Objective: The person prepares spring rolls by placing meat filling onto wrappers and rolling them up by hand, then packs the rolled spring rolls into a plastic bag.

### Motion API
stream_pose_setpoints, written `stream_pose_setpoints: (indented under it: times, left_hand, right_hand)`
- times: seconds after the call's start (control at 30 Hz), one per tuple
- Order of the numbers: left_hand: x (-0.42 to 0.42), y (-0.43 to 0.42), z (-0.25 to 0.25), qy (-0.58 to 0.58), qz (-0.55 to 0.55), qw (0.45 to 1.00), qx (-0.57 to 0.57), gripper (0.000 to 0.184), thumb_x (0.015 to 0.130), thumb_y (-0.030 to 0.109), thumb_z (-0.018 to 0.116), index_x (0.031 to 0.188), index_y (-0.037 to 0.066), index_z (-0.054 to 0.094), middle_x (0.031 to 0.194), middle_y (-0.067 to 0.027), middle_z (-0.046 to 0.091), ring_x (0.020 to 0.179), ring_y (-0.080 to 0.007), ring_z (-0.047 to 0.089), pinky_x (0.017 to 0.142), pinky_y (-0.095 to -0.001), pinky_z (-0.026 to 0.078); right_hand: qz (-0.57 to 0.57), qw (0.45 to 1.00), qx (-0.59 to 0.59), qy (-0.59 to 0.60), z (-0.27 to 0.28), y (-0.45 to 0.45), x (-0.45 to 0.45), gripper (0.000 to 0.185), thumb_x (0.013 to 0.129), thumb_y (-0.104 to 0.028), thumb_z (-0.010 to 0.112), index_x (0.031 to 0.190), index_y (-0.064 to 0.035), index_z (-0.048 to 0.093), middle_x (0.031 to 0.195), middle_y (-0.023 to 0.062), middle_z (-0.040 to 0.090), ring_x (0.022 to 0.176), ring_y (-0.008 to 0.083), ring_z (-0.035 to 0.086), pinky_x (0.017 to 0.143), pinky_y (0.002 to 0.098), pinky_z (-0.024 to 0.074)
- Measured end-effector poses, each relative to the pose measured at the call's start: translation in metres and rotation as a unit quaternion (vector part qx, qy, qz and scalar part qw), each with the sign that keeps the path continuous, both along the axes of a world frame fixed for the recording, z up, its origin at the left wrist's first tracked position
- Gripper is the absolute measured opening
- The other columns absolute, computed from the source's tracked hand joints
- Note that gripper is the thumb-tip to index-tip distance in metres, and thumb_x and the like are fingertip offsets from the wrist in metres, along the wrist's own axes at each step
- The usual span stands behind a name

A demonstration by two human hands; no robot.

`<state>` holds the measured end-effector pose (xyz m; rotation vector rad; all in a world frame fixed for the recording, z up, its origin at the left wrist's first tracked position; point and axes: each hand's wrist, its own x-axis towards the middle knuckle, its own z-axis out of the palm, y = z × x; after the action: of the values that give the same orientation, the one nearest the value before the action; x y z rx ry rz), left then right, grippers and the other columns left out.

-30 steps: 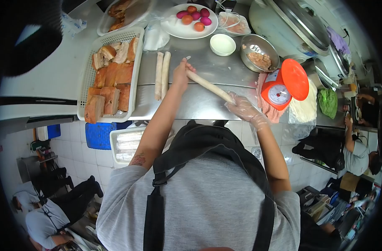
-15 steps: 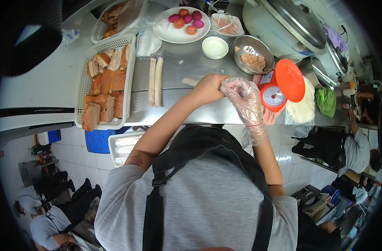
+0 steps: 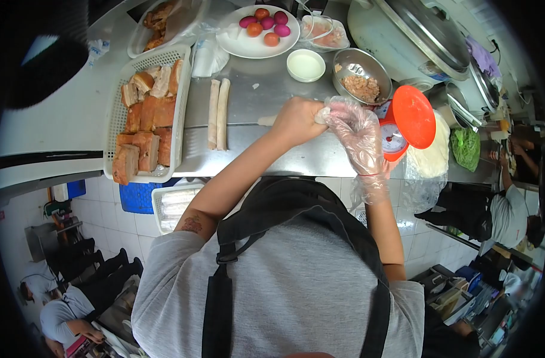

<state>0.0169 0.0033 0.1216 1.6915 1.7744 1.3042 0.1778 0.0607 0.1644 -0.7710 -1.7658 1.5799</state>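
Observation:
My left hand (image 3: pixel 296 122), bare, is closed around a long pale spring roll (image 3: pixel 266 120). One end of it sticks out to the left under the hand, and a bit of the other end shows between my hands. My right hand (image 3: pixel 357 134), in a clear plastic glove, has its fingers curled against that right end; what lies inside them is hidden. Two finished spring rolls (image 3: pixel 218 114) lie side by side on the steel table to the left. A steel bowl (image 3: pixel 342 59) with minced filling stands just beyond my right hand.
A red kitchen scale (image 3: pixel 394 141) and bagged wrappers (image 3: pixel 430 152) are to the right. Left stands a white basket (image 3: pixel 184 113) of roasted pork. Further back are a plate (image 3: pixel 232 43) of eggs, a small white bowl (image 3: pixel 306 65) and a large pot (image 3: pixel 374 36). Co-workers (image 3: pixel 508 218) are on both sides.
My right hand has shifted slightly right and turned, and a white end of the roll now shows between my hands. My left hand has moved a little up and left.

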Motion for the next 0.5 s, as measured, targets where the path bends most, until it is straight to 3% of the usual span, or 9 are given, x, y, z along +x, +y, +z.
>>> stream_pose_setpoints:
  times: [0.13,0.2,0.3,0.33,0.43,0.47,0.5]
  left_hand:
    - [0.011,0.0,0.008,-0.033,0.007,0.997,0.067,0.016,0.075,0.016,0.076,0.084,0.003,0.073,0.073,-0.0196,0.067,0.064,-0.0371,0.067,0.06,-0.0393,0.051]
    - [0.015,0.0,0.013,-0.059,0.03,0.996,0.063,0.015,0.078,0.015,0.076,0.081,0.001,0.071,0.068,-0.0186,0.065,0.059,-0.0294,0.066,0.058,-0.0368,0.05]
    - [0.014,0.004,0.02,-0.145,0.076,0.985,0.045,0.019,0.083,0.015,0.076,0.077,0.0,0.068,0.062,-0.0148,0.062,0.056,-0.0162,0.059,0.056,-0.0333,0.047]
    - [0.013,0.005,0.022,-0.18,0.093,0.978,0.037,0.021,0.085,0.015,0.076,0.076,-0.001,0.067,0.06,-0.0131,0.06,0.055,-0.0115,0.056,0.055,-0.0322,0.046]
    - [0.016,0.002,0.026,-0.213,0.126,0.967,0.061,0.026,0.088,0.018,0.076,0.073,0.0,0.065,0.057,-0.0071,0.057,0.059,-0.0061,0.047,0.055,-0.0311,0.045]
    - [0.016,0.002,0.025,-0.213,0.132,0.965,0.079,0.027,0.088,0.018,0.076,0.073,0.0,0.065,0.057,-0.0066,0.057,0.058,-0.0063,0.047,0.055,-0.0313,0.046]
    - [0.018,0.002,0.025,-0.214,0.137,0.962,0.097,0.028,0.089,0.019,0.076,0.073,0.0,0.065,0.057,-0.006,0.058,0.058,-0.0065,0.048,0.055,-0.0314,0.046]
  right_hand:
    - [0.018,1.0,-0.02,0.001,0.009,0.004,0.007,0.033,0.089,-0.001,0.076,0.121,0.0001,0.067,0.11,0.0044,0.07,0.094,0.0092,0.064,0.085,0.0275,0.0534]
    - [0.026,0.998,-0.043,0.025,0.021,0.002,0.006,0.032,0.089,-0.003,0.076,0.12,-0.0003,0.067,0.113,0.0048,0.069,0.097,0.0106,0.064,0.087,0.0278,0.0528]
    - [-0.053,0.988,0.145,-0.02,0.035,-0.005,0.008,0.032,0.087,-0.004,0.077,0.117,-0.0003,0.068,0.115,0.0076,0.069,0.098,0.0144,0.066,0.088,0.0287,0.0531]
    - [-0.048,0.976,0.212,-0.015,0.031,-0.005,0.009,0.034,0.083,-0.008,0.08,0.116,-0.0043,0.071,0.118,0.0116,0.068,0.101,0.0219,0.067,0.09,0.0347,0.0533]
    - [-0.041,0.859,0.494,-0.128,0.032,-0.014,0.008,0.038,0.08,-0.013,0.082,0.117,-0.0114,0.074,0.119,0.0133,0.068,0.102,0.0286,0.066,0.09,0.0413,0.0527]
    - [-0.039,0.861,0.489,-0.133,0.026,-0.019,0.004,0.041,0.08,-0.019,0.082,0.12,-0.0183,0.075,0.128,0.0144,0.065,0.109,0.033,0.063,0.094,0.0458,0.0495]
    - [-0.04,0.861,0.485,-0.148,0.023,-0.024,0.002,0.042,0.081,-0.02,0.081,0.122,-0.0184,0.074,0.132,0.0153,0.062,0.112,0.0345,0.061,0.096,0.0466,0.0479]
